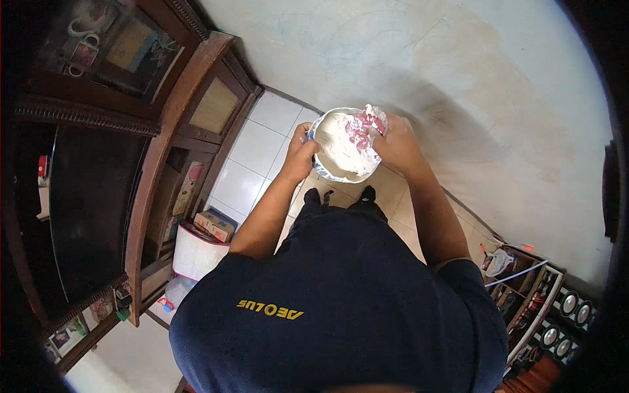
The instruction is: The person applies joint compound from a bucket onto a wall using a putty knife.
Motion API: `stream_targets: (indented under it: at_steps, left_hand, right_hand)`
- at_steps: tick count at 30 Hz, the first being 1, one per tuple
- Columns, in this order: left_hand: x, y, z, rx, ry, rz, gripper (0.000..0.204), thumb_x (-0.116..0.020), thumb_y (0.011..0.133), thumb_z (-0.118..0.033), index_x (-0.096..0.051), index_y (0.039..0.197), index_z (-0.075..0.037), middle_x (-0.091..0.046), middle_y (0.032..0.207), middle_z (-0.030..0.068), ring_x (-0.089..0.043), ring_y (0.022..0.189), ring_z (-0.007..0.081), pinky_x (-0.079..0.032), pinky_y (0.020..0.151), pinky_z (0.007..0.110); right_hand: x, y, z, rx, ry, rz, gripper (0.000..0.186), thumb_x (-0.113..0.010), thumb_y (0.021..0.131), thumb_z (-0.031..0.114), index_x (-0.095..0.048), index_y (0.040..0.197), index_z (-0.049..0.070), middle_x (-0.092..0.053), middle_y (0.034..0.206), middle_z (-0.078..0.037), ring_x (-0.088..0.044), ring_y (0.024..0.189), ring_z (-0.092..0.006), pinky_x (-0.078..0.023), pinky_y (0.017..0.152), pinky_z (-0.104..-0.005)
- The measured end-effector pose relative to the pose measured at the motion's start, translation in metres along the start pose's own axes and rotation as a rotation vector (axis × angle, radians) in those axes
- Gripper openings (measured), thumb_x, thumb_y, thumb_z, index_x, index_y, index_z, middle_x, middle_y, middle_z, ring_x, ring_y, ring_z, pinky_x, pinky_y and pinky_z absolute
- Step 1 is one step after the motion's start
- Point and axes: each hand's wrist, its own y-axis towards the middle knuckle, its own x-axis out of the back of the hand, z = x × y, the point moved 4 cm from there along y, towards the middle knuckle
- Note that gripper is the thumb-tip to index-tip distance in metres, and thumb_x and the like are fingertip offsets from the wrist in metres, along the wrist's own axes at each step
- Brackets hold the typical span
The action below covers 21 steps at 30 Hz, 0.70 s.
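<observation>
A round blue-and-white bowl (327, 172) is held up over the floor, with thick white powder or paste (344, 157) inside. My left hand (301, 150) is closed on the bowl's left rim, thumb on top. At the bowl's right side, my right hand (394, 137) is closed around a red-and-pink item (360, 129) smeared with the white substance; whether it is one piece or several I cannot tell.
A dark wooden cabinet (183, 144) with a black screen (95, 216) runs along the left, with boxes (213, 226) and a white container (200, 252) beside it. A pale wall (498, 98) fills the right. A low rack (537, 288) stands at lower right.
</observation>
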Motion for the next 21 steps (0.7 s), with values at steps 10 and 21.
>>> stream_targets:
  at_steps: [10, 21]
  left_hand:
    - [0.003, 0.003, 0.002, -0.029, 0.021, -0.065, 0.042, -0.044, 0.067, -0.012, -0.043, 0.106, 0.004, -0.051, 0.095, 0.011, -0.048, 0.087, 0.0166, -0.04, 0.079, 0.025]
    - [-0.003, 0.011, 0.0, -0.074, 0.191, -0.022, 0.039, -0.046, 0.066, -0.013, -0.045, 0.102, 0.003, -0.052, 0.088, 0.0104, -0.05, 0.082, 0.0172, -0.043, 0.074, 0.028]
  right_hand:
    - [0.008, -0.005, 0.011, -0.099, -0.038, -0.056, 0.036, -0.055, 0.079, 0.021, -0.057, 0.108, 0.0, -0.061, 0.09, -0.023, -0.055, 0.092, -0.0426, -0.042, 0.083, -0.0479]
    - [-0.011, -0.014, 0.031, 0.05, -0.164, -0.052, 0.04, -0.057, 0.078, 0.019, -0.054, 0.114, 0.001, -0.061, 0.085, -0.023, -0.057, 0.08, -0.0417, -0.043, 0.076, -0.0479]
